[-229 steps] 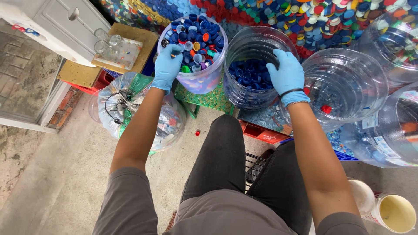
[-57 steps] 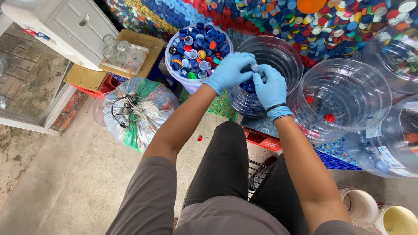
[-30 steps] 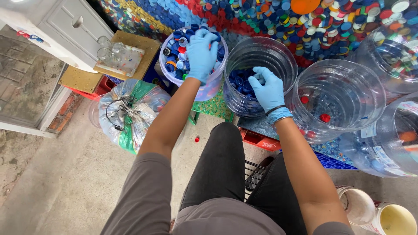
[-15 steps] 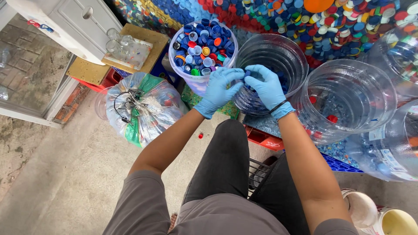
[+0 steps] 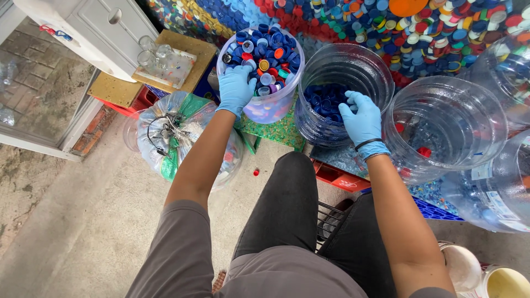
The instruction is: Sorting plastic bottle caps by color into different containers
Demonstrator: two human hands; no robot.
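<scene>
Bottle caps [image 5: 264, 60]: mixed colours, heaped in a clear tub [image 5: 276, 107] under the left hand.
Left hand [image 5: 236, 88]: blue glove, fingers curled onto the caps at the tub's near rim.
Right hand [image 5: 361, 117]: gloved, fingers together over the jar [image 5: 326, 129] of blue caps [image 5: 323, 99]; grip unclear.
Bag [image 5: 176, 138]: on the floor, below the left hand.

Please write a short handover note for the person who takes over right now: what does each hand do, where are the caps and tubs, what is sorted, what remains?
Left hand: gloved, on the near rim of the mixed-cap tub; what it grips cannot be seen.
Right hand: gloved, over the near rim of the blue-cap tub.
Done: blue caps lie in that tub; a few red caps in the next tub.
Left: the mixed tub is nearly full.
</scene>
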